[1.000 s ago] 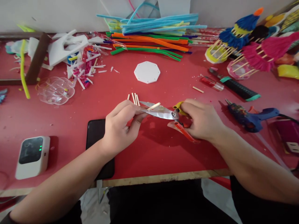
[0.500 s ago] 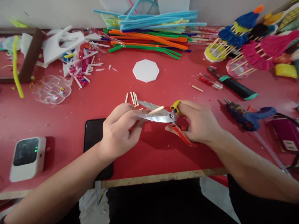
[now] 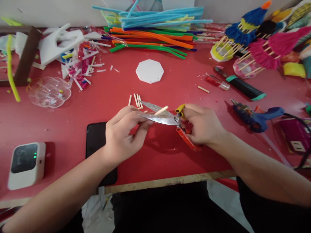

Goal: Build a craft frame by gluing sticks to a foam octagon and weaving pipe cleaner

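My right hand [image 3: 202, 124] is closed on the yellow and red handles of a pair of scissors [image 3: 166, 119], whose blades are spread and point left. Between the blades lies a short wooden stick [image 3: 161, 110], its free end sticking up to the right. My left hand [image 3: 125, 134] pinches the other end of that stick; its fingertips are partly hidden behind the near blade. Just beyond the left hand, several cut stick pieces [image 3: 136, 100] lie on the red table [image 3: 116, 84]. Farther back rests a white octagonal plate [image 3: 149, 71] with small holes near its edge.
A black phone [image 3: 95, 137] lies under my left wrist, and a white device [image 3: 27, 165] sits at left. On the right are a blue glue gun [image 3: 259, 118], a cutter knife [image 3: 246, 88] and stick-built models [image 3: 259, 58]. Pipe cleaners [image 3: 155, 35] are heaped along the back.
The view has shifted slightly, so most things appear a little further left and up. Both hands keep their hold, with the stick still between the spread blades.
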`<state>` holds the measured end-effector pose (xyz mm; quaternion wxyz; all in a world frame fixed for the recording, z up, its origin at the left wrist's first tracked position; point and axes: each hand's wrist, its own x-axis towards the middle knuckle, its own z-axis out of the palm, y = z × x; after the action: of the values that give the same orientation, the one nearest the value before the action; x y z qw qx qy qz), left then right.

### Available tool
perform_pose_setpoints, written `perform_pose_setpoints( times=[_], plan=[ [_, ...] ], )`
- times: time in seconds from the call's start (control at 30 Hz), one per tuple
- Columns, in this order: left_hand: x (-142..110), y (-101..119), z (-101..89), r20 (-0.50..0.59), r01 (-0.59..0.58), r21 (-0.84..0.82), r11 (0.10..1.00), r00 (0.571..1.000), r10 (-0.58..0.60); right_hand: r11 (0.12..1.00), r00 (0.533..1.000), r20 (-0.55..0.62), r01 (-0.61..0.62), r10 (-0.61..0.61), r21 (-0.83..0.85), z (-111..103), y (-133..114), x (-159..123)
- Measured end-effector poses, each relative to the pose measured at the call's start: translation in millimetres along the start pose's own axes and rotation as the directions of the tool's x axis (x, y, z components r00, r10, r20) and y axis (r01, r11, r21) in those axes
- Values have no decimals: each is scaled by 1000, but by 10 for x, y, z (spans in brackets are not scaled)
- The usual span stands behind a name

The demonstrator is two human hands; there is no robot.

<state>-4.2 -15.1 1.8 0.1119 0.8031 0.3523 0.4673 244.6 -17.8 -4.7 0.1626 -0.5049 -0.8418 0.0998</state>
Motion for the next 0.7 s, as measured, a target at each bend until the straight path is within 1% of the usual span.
perform_pose_setpoints(
  times=[0.1, 0.2, 0.27, 0.33, 0.5, 0.57, 0.7],
  plan=[
    [-5, 8, 26, 5, 82, -46, 996, 997, -82, 1000, 999, 41, -1, 1, 1, -20, 20, 16],
    [-18, 18, 50, 17, 171, -169, 971, 985, -171, 1000, 997, 79, -16, 17, -10, -17, 16, 24],
    [-24, 20, 56, 3, 206, -214, 955, 978, -210, 1000, 996, 83, -22, 24, -19, -5, -2, 29],
    [-24, 14, 54, -24, 223, -206, 953, 972, -233, 999, 997, 70, -32, 35, -36, 11, -23, 36],
    [-6, -15, 39, -66, 221, -137, 966, 971, -232, 996, 999, -4, -49, 49, -74, 48, -42, 45],
    [-4, -16, 33, -65, 224, -121, 967, 970, -233, 996, 999, -33, -40, 38, -76, 53, -36, 37],
    [-11, 4, 17, -41, 239, -100, 966, 969, -244, 998, 999, -40, -12, 10, -64, 49, -23, 15]
  ],
)
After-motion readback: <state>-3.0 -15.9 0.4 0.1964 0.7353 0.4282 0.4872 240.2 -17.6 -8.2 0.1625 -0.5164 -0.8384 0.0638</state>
